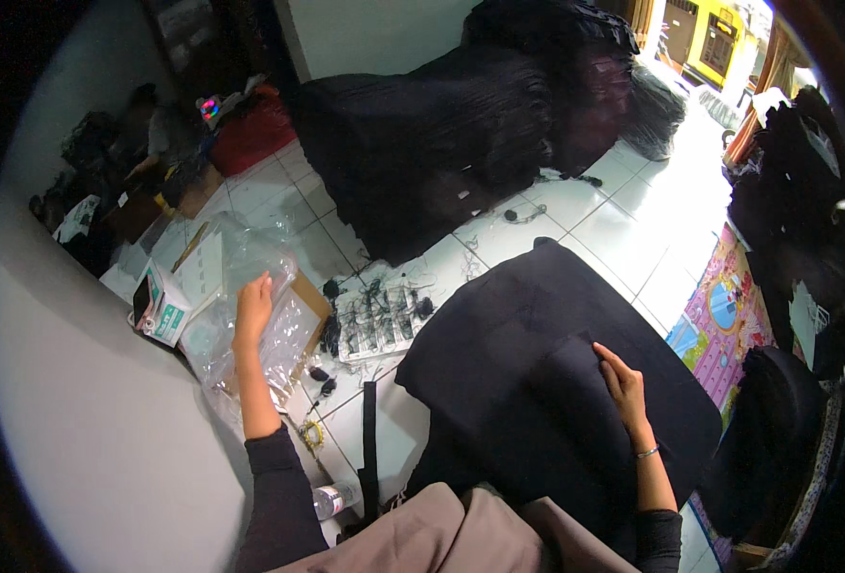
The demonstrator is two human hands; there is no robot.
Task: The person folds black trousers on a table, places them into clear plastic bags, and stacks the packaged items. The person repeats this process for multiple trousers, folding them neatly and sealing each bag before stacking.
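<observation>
A large piece of black cloth (pixel 527 325) spreads over my lap and the floor in front of me. My right hand (pixel 623 387) lies on its right part, fingers stretched out toward the upper left, a thin bracelet at the wrist. Raised on the left, my left hand (pixel 253 310) has its fingers drawn together; whatever they may hold is too small to make out. Below and behind that hand is a clear plastic bag (pixel 226 329), which lies over an open cardboard box (pixel 303 325).
A white tray (pixel 379 320) with black thread scraps sits beyond the cloth. Black fabric (pixel 432 143) is heaped farther back. A small white-and-green box (pixel 160 306) stands by the left wall. A plastic bottle (pixel 336 498) lies near my left forearm; a colourful mat (pixel 723 325) is at right.
</observation>
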